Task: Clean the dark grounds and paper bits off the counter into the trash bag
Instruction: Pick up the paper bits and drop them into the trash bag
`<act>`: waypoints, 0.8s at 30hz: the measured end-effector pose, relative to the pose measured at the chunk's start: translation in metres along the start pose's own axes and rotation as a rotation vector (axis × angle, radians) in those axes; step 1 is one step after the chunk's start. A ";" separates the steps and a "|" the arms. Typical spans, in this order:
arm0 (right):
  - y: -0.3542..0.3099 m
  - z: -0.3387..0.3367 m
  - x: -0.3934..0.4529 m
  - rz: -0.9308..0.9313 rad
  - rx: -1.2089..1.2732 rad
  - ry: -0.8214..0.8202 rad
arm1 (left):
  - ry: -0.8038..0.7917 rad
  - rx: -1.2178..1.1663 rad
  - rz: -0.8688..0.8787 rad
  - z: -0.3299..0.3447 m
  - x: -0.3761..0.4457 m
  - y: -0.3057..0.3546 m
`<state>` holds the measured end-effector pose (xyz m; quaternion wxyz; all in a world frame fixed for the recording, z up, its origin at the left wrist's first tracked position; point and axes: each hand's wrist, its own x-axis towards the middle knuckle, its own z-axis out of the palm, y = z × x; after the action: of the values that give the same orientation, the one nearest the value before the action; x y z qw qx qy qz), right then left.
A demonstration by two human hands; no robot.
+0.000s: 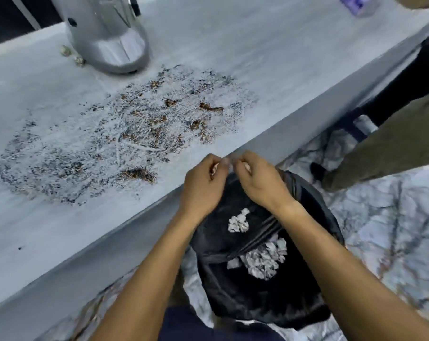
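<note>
Entry, step in hand: I judge this to be the paper-bit stage, with both hands held together at the worktop (60, 230) edge, directly above the mouth of the black trash bag (233, 291). Left hand (203, 183): fingers curled, fingertips pinching something small and pale; the blur stops me naming it, though a paper bit is likely. Right hand (260, 180): fingers likewise curled, pinching at the same pale scrap, its fingertips almost touching those of the left hand. Both grips therefore grasping, not released. Crumpled paper bits (262, 259): already lying inside the bag, below and nearer to me than the grips. Dark grounds (124, 134): spread wide over the worktop, beyond and to the left of the grips, the nearest clump just beside the left hand; none appears cleared. Two further paper bits (72, 55): well beyond the grips, far left, against the foot of a silver appliance (107, 38). Next move, as I judge it: let the pinched scrap fall into the bag, then sweep the grounds toward the edge, which calls for the bag mouth held open just under the rim.
</note>
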<state>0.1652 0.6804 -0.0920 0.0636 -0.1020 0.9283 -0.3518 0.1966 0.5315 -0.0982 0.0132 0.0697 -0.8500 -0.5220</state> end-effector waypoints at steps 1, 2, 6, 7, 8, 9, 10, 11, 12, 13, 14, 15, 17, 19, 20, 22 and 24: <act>0.013 0.002 -0.012 0.020 0.017 -0.028 | -0.023 -0.003 -0.033 0.012 -0.013 -0.005; 0.025 0.004 -0.021 0.053 0.029 -0.069 | -0.063 0.001 -0.089 0.023 -0.025 -0.011; 0.055 0.008 -0.049 0.242 0.027 -0.300 | -0.277 0.050 -0.366 0.048 -0.057 -0.029; 0.058 0.007 -0.053 0.266 0.021 -0.330 | -0.304 0.041 -0.418 0.049 -0.062 -0.030; 0.060 0.006 -0.056 0.282 0.023 -0.341 | -0.314 0.028 -0.468 0.049 -0.067 -0.029; 0.061 0.004 -0.059 0.297 0.037 -0.338 | -0.309 0.015 -0.513 0.048 -0.071 -0.028; 0.062 0.003 -0.060 0.317 0.053 -0.330 | -0.294 -0.001 -0.542 0.046 -0.074 -0.024; 0.063 0.000 -0.061 0.334 0.061 -0.324 | -0.271 -0.014 -0.564 0.044 -0.076 -0.021; 0.062 -0.002 -0.061 0.346 0.059 -0.320 | -0.246 -0.024 -0.576 0.042 -0.078 -0.019; 0.061 -0.004 -0.062 0.351 0.059 -0.318 | -0.222 -0.034 -0.577 0.039 -0.079 -0.017; 0.059 -0.005 -0.062 0.349 0.064 -0.317 | -0.201 -0.041 -0.571 0.036 -0.080 -0.016; 0.057 -0.007 -0.062 0.343 0.070 -0.319 | -0.181 -0.044 -0.558 0.034 -0.081 -0.017; 0.050 -0.009 -0.060 0.322 0.082 -0.320 | -0.159 -0.037 -0.535 0.028 -0.081 -0.016; 0.038 -0.010 -0.056 0.278 0.110 -0.296 | -0.142 -0.038 -0.498 0.021 -0.080 -0.014; 0.029 -0.011 -0.053 0.246 0.125 -0.274 | -0.129 -0.041 -0.473 0.015 -0.078 -0.011; 0.008 -0.013 -0.042 0.167 0.148 -0.229 | -0.103 -0.039 -0.406 0.000 -0.073 -0.006; -0.020 -0.016 -0.030 0.103 0.190 -0.202 | -0.072 -0.031 -0.323 -0.022 -0.066 0.004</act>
<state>0.1937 0.6832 -0.0653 0.1839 -0.0827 0.8838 -0.4223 0.2632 0.5219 -0.0815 -0.1003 0.1862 -0.8196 -0.5324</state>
